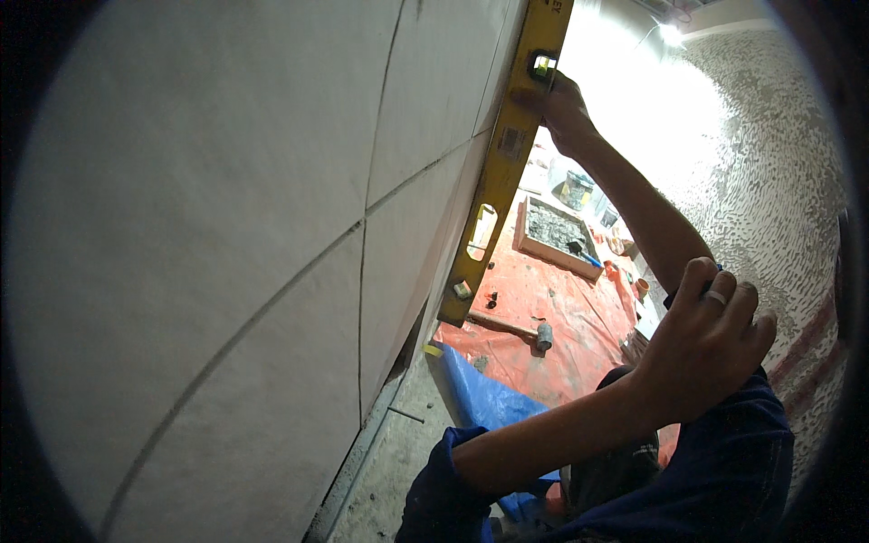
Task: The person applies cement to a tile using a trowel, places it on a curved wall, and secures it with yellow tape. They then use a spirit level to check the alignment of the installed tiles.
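A long yellow spirit level (509,149) stands slightly tilted against the edge of the pale tiled wall (226,181). My right hand (563,113) is shut on its upper part, next to a vial, with the thumb lying across the yellow face. My left forearm crosses in front of me, and my left hand (706,339), with a ring on one finger, is closed at my right elbow. Its curled fingers grip the bunched dark blue sleeve (742,425) there; part of the cloth is hidden behind the hand.
On the red plastic sheet (566,362) lie a mallet (543,336) and a tray (559,260) of grey mortar. A blue sheet (480,389) covers floor near the wall's base, where a thin metal rod (405,414) sticks out. A rough-textured wall (769,163) and bright lamp (670,34) are at right.
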Tool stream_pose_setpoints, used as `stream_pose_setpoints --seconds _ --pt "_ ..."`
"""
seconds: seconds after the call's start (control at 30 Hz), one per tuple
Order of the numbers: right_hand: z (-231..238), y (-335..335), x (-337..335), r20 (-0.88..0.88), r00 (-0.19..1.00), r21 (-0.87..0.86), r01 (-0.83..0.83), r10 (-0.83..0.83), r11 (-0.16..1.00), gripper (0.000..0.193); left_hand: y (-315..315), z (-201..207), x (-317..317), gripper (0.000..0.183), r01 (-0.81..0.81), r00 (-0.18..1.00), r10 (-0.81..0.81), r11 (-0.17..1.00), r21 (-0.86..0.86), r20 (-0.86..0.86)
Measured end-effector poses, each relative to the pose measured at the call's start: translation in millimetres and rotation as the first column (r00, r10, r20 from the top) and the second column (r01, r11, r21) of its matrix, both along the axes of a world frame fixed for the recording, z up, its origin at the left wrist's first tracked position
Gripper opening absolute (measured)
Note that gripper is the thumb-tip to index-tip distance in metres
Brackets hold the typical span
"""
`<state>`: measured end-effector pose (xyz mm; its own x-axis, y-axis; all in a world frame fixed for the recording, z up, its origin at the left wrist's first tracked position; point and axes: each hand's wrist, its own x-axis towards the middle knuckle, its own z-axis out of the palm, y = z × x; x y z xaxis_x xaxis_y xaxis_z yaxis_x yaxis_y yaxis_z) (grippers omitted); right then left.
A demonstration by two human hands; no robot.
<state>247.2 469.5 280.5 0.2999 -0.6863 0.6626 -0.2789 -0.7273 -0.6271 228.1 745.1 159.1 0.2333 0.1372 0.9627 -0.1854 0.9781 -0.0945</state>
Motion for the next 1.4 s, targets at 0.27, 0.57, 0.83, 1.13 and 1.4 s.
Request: stream_pose_setpoints --seconds 0.27,0.57,0.83,1.13,1.4 --pt "-2 1 -2 0.010 0.998 0.000 -0.064 0.064 0.998 0.041 0 2 -4 0.011 -0.034 0.999 0.034 0.999 0.010 -0.015" --pt "-5 -5 0 0.078 0.988 -0.071 -0.127 0.133 0.989 0.030 -1 5 -5 0.013 -0.040 0.999 0.040 0.999 0.006 -0.006" --pt "-3 -2 1 0.061 0.995 -0.060 -0.076 0.079 0.995 0.031 -2 4 -7 0.014 -0.049 0.999 0.049 0.999 0.002 -0.005" --pt "-2 0 1 0.043 0.999 -0.049 -0.012 0.015 0.999 0.030 -2 5 -8 0.013 -0.062 0.998 0.062 0.998 0.003 0.031" --pt "0 -15 -7 0.071 0.995 0.030 -0.066 0.064 0.997 0.038 -4 3 -9 0.023 -0.011 1.000 0.011 1.000 0.004 0.026"
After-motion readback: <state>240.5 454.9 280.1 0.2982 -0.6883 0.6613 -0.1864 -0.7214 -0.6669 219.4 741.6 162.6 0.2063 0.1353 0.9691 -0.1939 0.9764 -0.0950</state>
